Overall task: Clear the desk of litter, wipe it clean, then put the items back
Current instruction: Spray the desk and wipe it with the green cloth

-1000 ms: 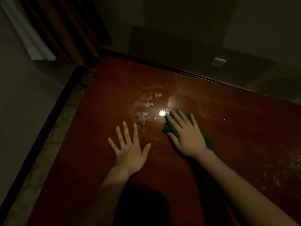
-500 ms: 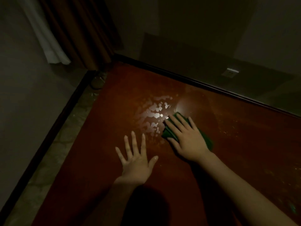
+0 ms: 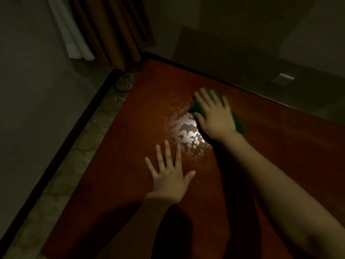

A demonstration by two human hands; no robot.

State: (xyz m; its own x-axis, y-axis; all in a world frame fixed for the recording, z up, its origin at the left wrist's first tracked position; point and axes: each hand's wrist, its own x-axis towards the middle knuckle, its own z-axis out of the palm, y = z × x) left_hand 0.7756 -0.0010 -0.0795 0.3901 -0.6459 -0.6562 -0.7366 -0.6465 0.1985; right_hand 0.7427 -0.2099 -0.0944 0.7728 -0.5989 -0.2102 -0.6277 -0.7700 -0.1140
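Note:
A reddish-brown desk top point(image 3: 121, 184) fills the lower view in dim light. My right hand point(image 3: 214, 114) lies flat with straight fingers on a green cloth point(image 3: 239, 122), pressing it onto the desk near the far edge; only the cloth's edges show round the hand. A patch of wet droplets point(image 3: 184, 131) shines just left of that hand. My left hand point(image 3: 169, 176) rests flat on the desk with fingers spread, nearer to me, holding nothing.
The desk's left edge runs beside a pale stone floor strip point(image 3: 71, 165) and a dark baseboard. A brown curtain point(image 3: 112, 30) and a white fabric point(image 3: 72, 34) hang at the top left. A wall socket point(image 3: 283, 78) sits behind the desk's far edge.
My right hand has pushed the green cloth away from me, toward the desk's far edge, past the wet patch. The left hand stays flat in place.

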